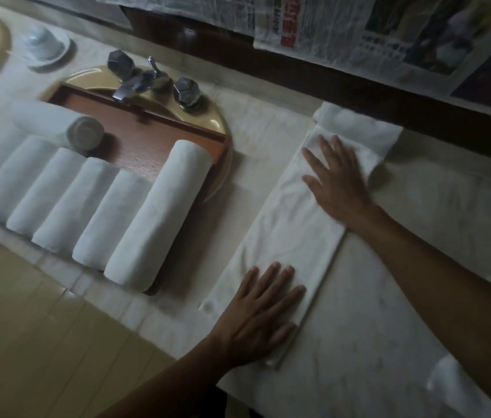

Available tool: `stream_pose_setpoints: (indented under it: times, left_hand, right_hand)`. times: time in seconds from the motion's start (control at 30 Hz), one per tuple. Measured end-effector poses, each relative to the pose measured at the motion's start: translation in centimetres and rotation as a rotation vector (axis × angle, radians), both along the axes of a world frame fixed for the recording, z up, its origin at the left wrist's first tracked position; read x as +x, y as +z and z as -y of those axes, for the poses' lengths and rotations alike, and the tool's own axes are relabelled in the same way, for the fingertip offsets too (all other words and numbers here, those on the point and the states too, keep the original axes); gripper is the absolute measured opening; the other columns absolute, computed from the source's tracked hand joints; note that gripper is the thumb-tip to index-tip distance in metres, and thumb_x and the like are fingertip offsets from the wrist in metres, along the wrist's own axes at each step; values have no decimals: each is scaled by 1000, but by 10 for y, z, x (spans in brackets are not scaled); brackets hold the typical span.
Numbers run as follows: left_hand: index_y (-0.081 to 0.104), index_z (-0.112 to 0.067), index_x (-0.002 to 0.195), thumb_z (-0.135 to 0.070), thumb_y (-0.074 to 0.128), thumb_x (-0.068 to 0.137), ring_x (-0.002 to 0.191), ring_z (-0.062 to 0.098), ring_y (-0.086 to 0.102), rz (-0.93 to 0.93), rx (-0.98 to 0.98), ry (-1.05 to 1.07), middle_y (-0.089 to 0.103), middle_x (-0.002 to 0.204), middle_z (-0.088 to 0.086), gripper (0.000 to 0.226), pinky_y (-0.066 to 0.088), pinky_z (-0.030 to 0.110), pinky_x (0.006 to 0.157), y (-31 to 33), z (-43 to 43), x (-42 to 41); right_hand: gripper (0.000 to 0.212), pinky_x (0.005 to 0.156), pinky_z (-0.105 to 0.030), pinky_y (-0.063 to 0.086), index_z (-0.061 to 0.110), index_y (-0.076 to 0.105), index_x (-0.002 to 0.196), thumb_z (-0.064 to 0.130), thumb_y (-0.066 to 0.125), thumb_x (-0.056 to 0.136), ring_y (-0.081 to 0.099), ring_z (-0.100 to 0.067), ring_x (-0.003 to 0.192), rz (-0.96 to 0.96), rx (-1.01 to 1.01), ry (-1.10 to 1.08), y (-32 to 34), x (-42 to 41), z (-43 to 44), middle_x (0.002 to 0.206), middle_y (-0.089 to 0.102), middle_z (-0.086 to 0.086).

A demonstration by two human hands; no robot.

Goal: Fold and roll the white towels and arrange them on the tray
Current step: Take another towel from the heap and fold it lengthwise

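The folded towel (295, 236) on the counter (437, 236) is pressed by the flat, straight-fingered left hand (264, 312) at 6 o'clock and right hand (339, 182) at 12 o'clock. Rolled towels (160, 212) are ranged on the tray (153, 137) at 9 o'clock.

A bathroom — tan basin (208, 122), chrome taps (153, 79), pale vanity counter (419, 282).
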State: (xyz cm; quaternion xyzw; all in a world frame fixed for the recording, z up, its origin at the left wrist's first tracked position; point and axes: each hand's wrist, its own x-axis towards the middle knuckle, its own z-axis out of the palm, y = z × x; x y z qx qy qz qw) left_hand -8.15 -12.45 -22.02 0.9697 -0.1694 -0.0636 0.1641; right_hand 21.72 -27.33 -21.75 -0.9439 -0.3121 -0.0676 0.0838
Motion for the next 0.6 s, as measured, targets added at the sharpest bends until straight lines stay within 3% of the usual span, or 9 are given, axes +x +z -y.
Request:
stream_pose_setpoints:
  times: [0.1,0.2,0.27,0.4,0.6]
  left_hand:
    - [22,-30,164,-54,44,105,160,27,5,15,-8,11,11,173,3,67,19,57,124,-4,0,-3]
    - [24,-29,163,-53,47,104,159,27,8,43,-26,10,13,172,3,68,22,58,123,-3,1,-2]
    - [25,-29,163,-52,48,104,159,27,10,57,-26,12,14,172,3,68,23,57,123,-3,1,-1]
    - [26,-28,163,-52,47,104,159,27,10,51,-48,18,15,172,3,67,22,57,124,-5,1,1]
    - [25,-28,163,-53,45,104,159,27,8,29,-73,6,15,172,4,67,19,58,124,-11,3,8]
  right_hand:
    - [50,115,-58,36,22,57,146,42,47,101,36,-35,147,-37,197,162,-4,-61,-19,159,41,-15]
    - [52,121,-55,25,31,49,152,49,40,104,29,-27,153,-66,-14,454,-25,-107,-4,166,33,-6]
    - [58,124,-52,17,33,38,158,56,32,106,20,-25,157,-54,-77,402,-29,-70,6,169,26,-3]
    - [59,124,-53,22,29,31,160,54,27,107,22,-26,156,-108,-107,107,-18,24,14,168,27,-5]
    - [62,127,-49,11,24,27,162,49,23,105,14,-29,158,-202,-125,-23,-12,39,-1,171,19,-9]
